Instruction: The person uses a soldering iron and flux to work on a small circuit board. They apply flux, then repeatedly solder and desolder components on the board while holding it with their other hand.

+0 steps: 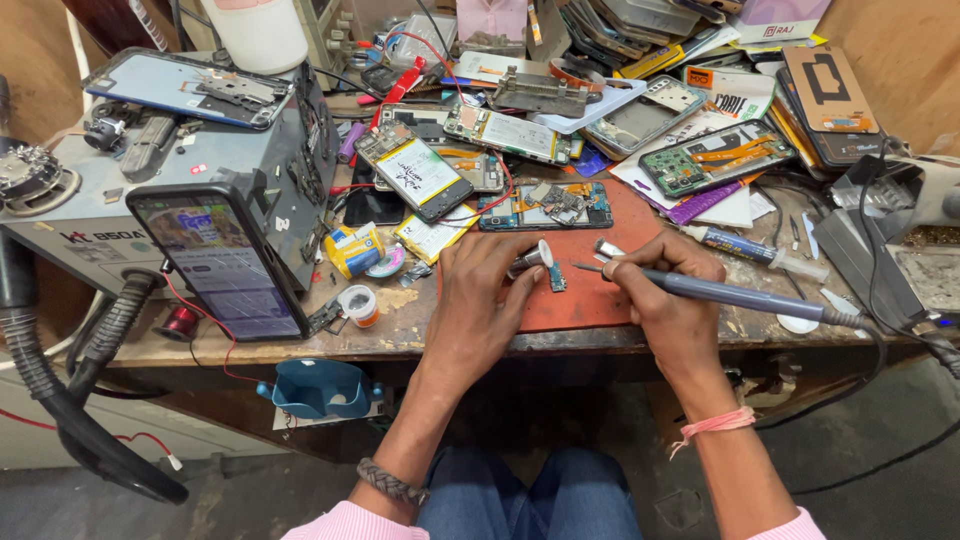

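The right hand (665, 285) is closed in a pen grip around a soldering iron (720, 292), its tip angled down toward a small circuit board (556, 277) lying on the red work mat (590, 300) near the workbench's front edge. The left hand (485, 290) rests on the mat, fingers curled round a small silver cylindrical piece (530, 258) held just above the board, apparently to steady the work. An opened phone with exposed circuitry (545, 205) lies at the mat's far edge, a battery-bearing phone (413, 172) behind it, a lit smartphone (222, 262) leaning against the grey station at the left edge
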